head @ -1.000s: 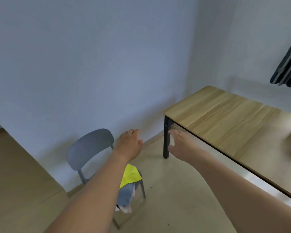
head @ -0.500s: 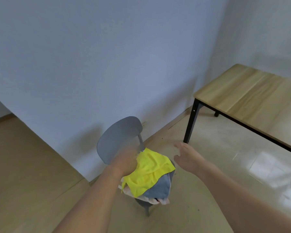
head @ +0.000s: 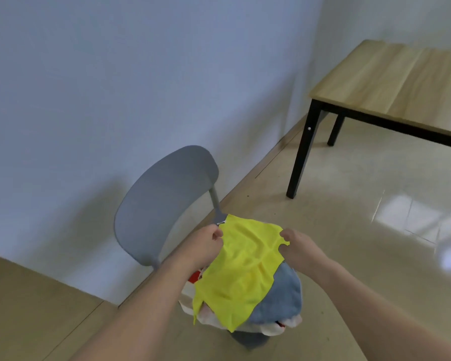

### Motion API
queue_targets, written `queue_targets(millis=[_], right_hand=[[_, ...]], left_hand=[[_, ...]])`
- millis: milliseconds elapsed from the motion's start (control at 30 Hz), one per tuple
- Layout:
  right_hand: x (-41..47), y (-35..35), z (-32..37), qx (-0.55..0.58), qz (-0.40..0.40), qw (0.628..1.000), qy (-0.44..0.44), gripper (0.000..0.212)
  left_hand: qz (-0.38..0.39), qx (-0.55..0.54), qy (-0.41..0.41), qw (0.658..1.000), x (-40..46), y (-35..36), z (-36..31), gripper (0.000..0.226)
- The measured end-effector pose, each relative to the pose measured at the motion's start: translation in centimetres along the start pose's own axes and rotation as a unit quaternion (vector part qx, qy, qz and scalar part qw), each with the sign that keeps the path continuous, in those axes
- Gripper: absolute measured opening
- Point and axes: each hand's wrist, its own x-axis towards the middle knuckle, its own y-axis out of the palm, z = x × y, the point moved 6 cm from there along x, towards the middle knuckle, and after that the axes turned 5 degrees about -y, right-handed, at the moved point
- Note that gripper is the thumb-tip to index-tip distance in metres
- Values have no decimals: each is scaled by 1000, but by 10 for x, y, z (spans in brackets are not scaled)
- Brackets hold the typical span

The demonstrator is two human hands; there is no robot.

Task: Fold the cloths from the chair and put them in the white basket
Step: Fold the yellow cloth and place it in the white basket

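A bright yellow cloth (head: 245,267) lies on top of a heap of cloths on the seat of a grey chair (head: 164,201); its weave looks thin and soft, creased into shallow wrinkles, its outline roughly a diamond with one corner drooping over the front of the heap. The left hand (head: 206,246) grips the cloth's left edge, fingers curled round it; the right hand (head: 297,247) pinches the right edge between thumb and fingers, the fabric drawn taut between the two. Beneath it sits a blue cloth (head: 281,298), thicker and fuzzy like towelling, rounded at its edge; under that, pale white fabric (head: 271,328) with a spot of red showing at the left. The chair has a smooth, matt, curved oval back on slim grey posts; it stands beside a pale wall on a glossy beige tiled floor. To the right stands a counter (head: 391,76) with a light wood-grain top and black square metal legs.
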Motion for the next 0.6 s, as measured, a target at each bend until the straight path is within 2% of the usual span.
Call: queue_targets(millis=[100, 200, 267, 333, 400, 467, 567, 600], right_hand=[[67, 44, -48, 2, -56, 998, 26, 49], [117, 69, -90, 15, -106, 994, 35, 37], [144, 79, -114, 25, -135, 990, 36, 45], [167, 86, -135, 35, -153, 987, 45, 44], [181, 92, -148, 45, -152, 986, 51, 36], [185, 93, -155, 46, -161, 985, 39, 27], [181, 88, -160, 20, -179, 983, 24, 21], [179, 86, -162, 5, -185, 983, 24, 27]], left_hand=[[-22, -23, 41, 999, 84, 38, 17, 26], [-51, 15, 84, 995, 155, 65, 18, 16], [-60, 52, 107, 991, 196, 82, 12, 20], [-46, 121, 110, 986, 229, 101, 1, 21], [-20, 233, 88, 968, 250, 119, -2, 22], [-19, 328, 75, 941, 260, 125, 0, 38], [-31, 376, 59, 924, 268, 125, 13, 41], [-39, 374, 61, 925, 267, 126, 15, 39]])
